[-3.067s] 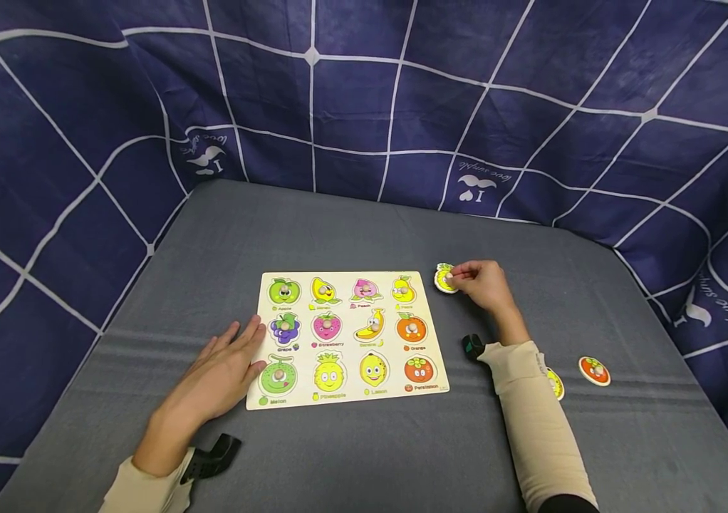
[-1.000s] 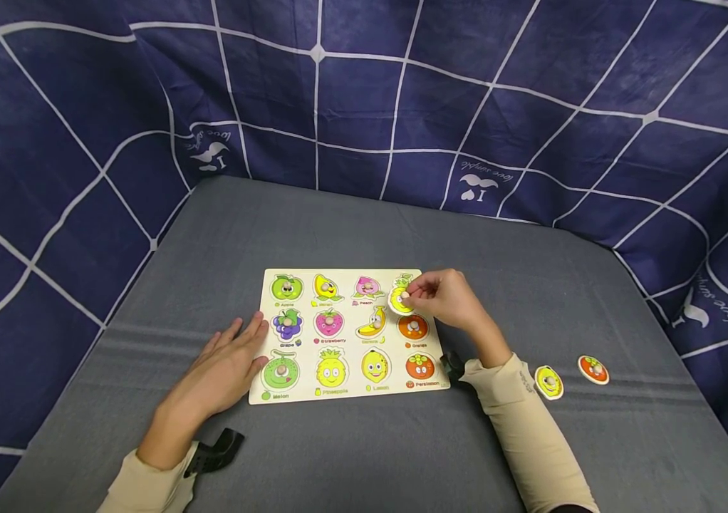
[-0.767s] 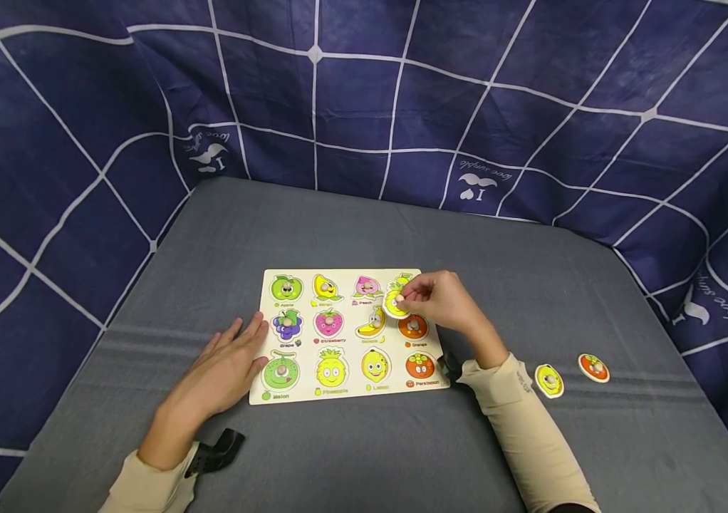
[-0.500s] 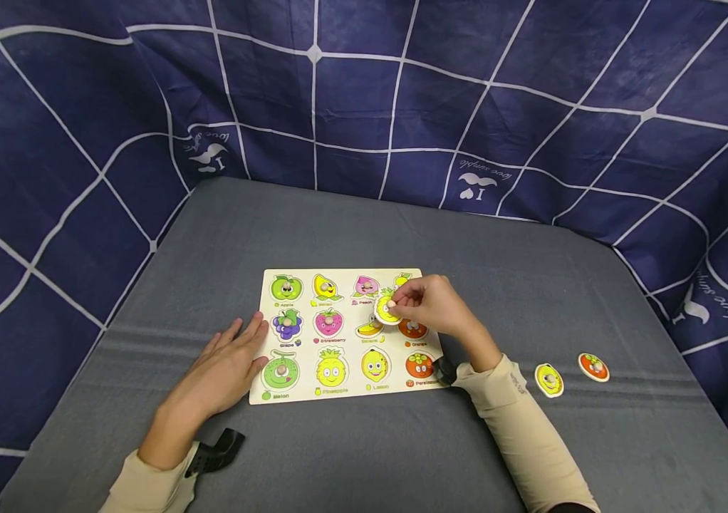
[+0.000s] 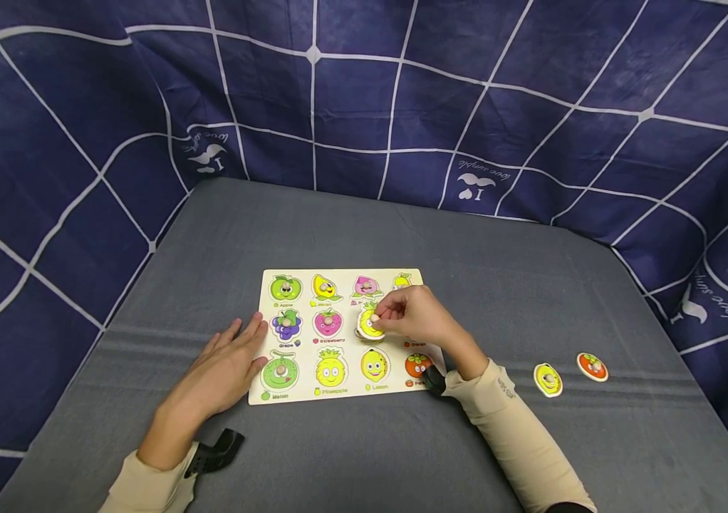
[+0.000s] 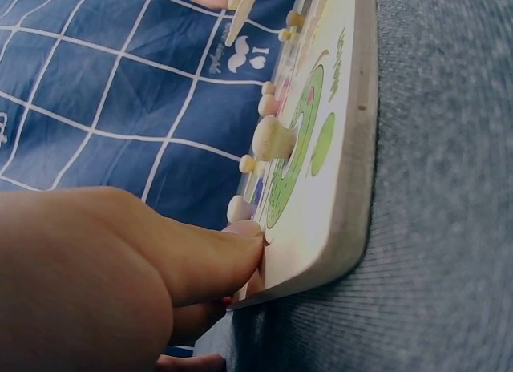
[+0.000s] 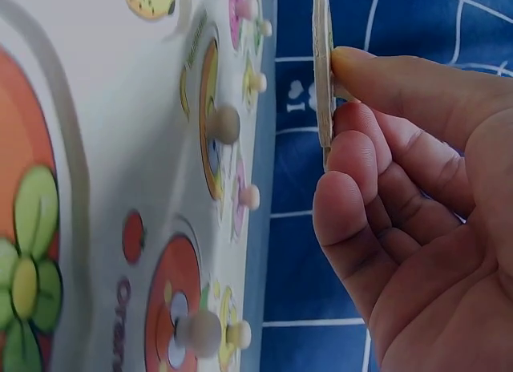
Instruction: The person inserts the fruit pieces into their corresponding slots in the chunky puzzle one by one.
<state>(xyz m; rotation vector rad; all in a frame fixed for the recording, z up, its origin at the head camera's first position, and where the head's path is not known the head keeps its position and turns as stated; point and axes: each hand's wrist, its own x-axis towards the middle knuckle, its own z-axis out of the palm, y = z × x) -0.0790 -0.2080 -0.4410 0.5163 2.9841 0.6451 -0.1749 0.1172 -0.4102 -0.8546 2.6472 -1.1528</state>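
Observation:
My right hand [image 5: 418, 313] pinches the small knob of a yellow pineapple puzzle piece [image 5: 369, 324]. In the right wrist view the piece [image 7: 322, 75] is seen edge-on, held above the board. From the head view it overlaps the banana spot. My left hand [image 5: 223, 374] rests flat at the left edge of the wooden fruit puzzle board [image 5: 303, 388]; its thumb [image 6: 232, 256] lies on the board's corner near the melon piece [image 6: 276, 139]. Knobbed pieces fill the top rows. The pineapple, lemon and persimmon spots in the bottom row show no knobs.
A yellow lemon piece [image 5: 548, 380] and a red persimmon piece [image 5: 593, 367] lie on the grey tabletop [image 5: 498, 249], right of the board. A navy curtain with white lines [image 5: 351, 100] hangs behind the table and along its sides.
My right hand has picked up the pineapple piece from beyond the board's right edge and carried it left, over the pear area, to the banana spot. My left hand stays at the board's edge.

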